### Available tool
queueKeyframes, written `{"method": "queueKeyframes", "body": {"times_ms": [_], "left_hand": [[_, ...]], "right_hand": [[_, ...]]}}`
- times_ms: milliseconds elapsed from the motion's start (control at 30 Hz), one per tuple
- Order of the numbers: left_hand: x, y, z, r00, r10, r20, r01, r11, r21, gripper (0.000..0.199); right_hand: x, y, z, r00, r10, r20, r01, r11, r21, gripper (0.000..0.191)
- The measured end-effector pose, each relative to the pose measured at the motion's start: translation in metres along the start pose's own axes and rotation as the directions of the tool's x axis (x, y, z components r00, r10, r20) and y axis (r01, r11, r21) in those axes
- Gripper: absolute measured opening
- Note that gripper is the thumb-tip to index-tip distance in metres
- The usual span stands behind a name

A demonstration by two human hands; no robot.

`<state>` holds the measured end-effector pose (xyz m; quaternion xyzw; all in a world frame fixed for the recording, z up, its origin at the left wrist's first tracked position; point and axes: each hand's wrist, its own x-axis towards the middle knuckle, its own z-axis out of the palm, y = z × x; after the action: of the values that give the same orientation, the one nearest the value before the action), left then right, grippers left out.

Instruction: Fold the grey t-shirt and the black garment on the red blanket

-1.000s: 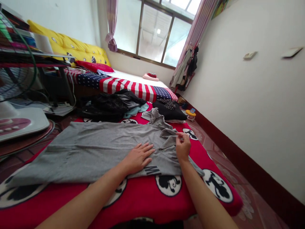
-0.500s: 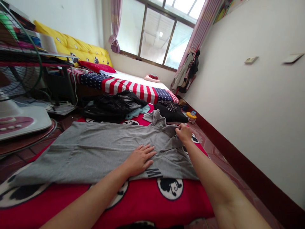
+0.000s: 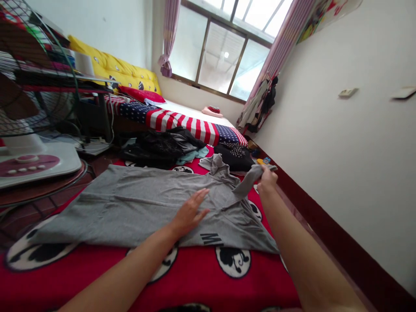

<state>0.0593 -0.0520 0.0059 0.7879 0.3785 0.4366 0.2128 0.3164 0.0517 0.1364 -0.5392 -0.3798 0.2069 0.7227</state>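
On the red blanket (image 3: 195,277), the left hand (image 3: 189,214), thumb spread, seems placed to steady the grey shirt (image 3: 146,190) while the right hand's (image 3: 268,178) fingers pinch its sleeve (image 3: 247,179) toward two o'clock, presumably for tension.

Bedroom in home, indicated by furnishings. Bed (image 3: 190,112) set below window (image 3: 221,56), fitted with yellow headboard (image 3: 125,69), partly draped with stars-and-stripes cloth (image 3: 196,129); red pillow (image 3: 143,94) laid near headboard. Window framed by pink curtains (image 3: 169,37). Garments (image 3: 258,102) hung in corner. Fan (image 3: 35,156) placed beside cluttered shelf (image 3: 92,80). Dark clothes (image 3: 157,148) heaped at far edge of red blanket (image 3: 198,277), patterned with black-and-white roundels (image 3: 233,261). Floor (image 3: 101,161) tiled.
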Motion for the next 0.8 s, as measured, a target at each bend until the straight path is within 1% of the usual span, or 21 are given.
{"method": "queueKeyframes", "body": {"times_ms": [33,67,100,133,167,200,233,267,333,367,400,433,467,567,633,700,800], "left_hand": [[0.001,-0.001,-0.004,0.993,-0.034,-0.109,0.025,0.996,-0.086,0.057],[0.002,-0.002,-0.010,0.973,-0.082,-0.213,0.043,0.982,-0.181,0.057],[0.003,-0.004,-0.016,0.942,-0.142,-0.304,0.054,0.958,-0.280,0.058],[0.003,-0.007,-0.023,0.903,-0.210,-0.375,0.059,0.924,-0.377,0.058],[0.004,-0.011,-0.030,0.859,-0.282,-0.428,0.059,0.884,-0.463,0.059],[0.004,-0.015,-0.036,0.810,-0.353,-0.469,0.061,0.845,-0.531,0.058],[0.005,-0.021,-0.042,0.757,-0.420,-0.500,0.070,0.813,-0.578,0.058],[0.005,-0.027,-0.046,0.703,-0.482,-0.522,0.092,0.791,-0.605,0.057],[0.007,-0.040,-0.052,0.610,-0.566,-0.555,0.176,0.779,-0.601,0.057],[0.007,-0.045,-0.053,0.581,-0.582,-0.570,0.234,0.789,-0.567,0.058],[0.008,-0.049,-0.053,0.567,-0.582,-0.583,0.297,0.805,-0.514,0.059],[0.008,-0.053,-0.053,0.567,-0.570,-0.595,0.357,0.821,-0.446,0.060],[0.008,-0.055,-0.054,0.578,-0.550,-0.602,0.410,0.834,-0.369,0.060],[0.007,-0.056,-0.056,0.639,-0.497,-0.587,0.506,0.847,-0.166,0.062],[0.005,-0.056,-0.058,0.666,-0.493,-0.560,0.539,0.837,-0.096,0.066],[0.004,-0.058,-0.060,0.670,-0.509,-0.541,0.569,0.819,-0.066,0.072],[0.006,-0.063,-0.065,0.678,-0.544,-0.495,0.600,0.798,-0.055,0.078]], "right_hand": [[-0.013,-0.005,0.005,0.998,-0.017,0.055,0.017,1.000,0.003,0.028],[-0.027,-0.009,0.009,0.984,-0.058,0.171,0.062,0.998,-0.022,0.029],[-0.041,-0.014,0.011,0.939,-0.110,0.327,0.136,0.989,-0.057,0.031],[-0.054,-0.018,0.012,0.859,-0.160,0.486,0.224,0.972,-0.077,0.032],[-0.066,-0.019,0.011,0.765,-0.201,0.611,0.318,0.944,-0.087,0.031],[-0.075,-0.018,0.008,0.693,-0.230,0.684,0.397,0.913,-0.096,0.030],[-0.081,-0.014,0.004,0.672,-0.248,0.697,0.447,0.887,-0.116,0.028],[-0.084,-0.006,-0.002,0.699,-0.254,0.668,0.470,0.868,-0.162,0.027],[-0.083,0.019,-0.017,0.803,-0.228,0.550,0.443,0.846,-0.297,0.027],[-0.081,0.034,-0.025,0.853,-0.204,0.481,0.408,0.836,-0.368,0.028],[-0.079,0.050,-0.033,0.882,-0.186,0.434,0.380,0.825,-0.418,0.029],[-0.078,0.066,-0.040,0.899,-0.176,0.400,0.361,0.815,-0.453,0.029],[-0.078,0.080,-0.047,0.908,-0.171,0.382,0.351,0.807,-0.475,0.030],[-0.083,0.109,-0.060,0.919,-0.163,0.359,0.337,0.795,-0.504,0.034],[-0.087,0.118,-0.063,0.927,-0.156,0.341,0.325,0.788,-0.523,0.037],[-0.089,0.121,-0.064,0.937,-0.151,0.315,0.310,0.776,-0.550,0.038],[-0.089,0.121,-0.063,0.946,-0.155,0.285,0.300,0.755,-0.583,0.027]]}}
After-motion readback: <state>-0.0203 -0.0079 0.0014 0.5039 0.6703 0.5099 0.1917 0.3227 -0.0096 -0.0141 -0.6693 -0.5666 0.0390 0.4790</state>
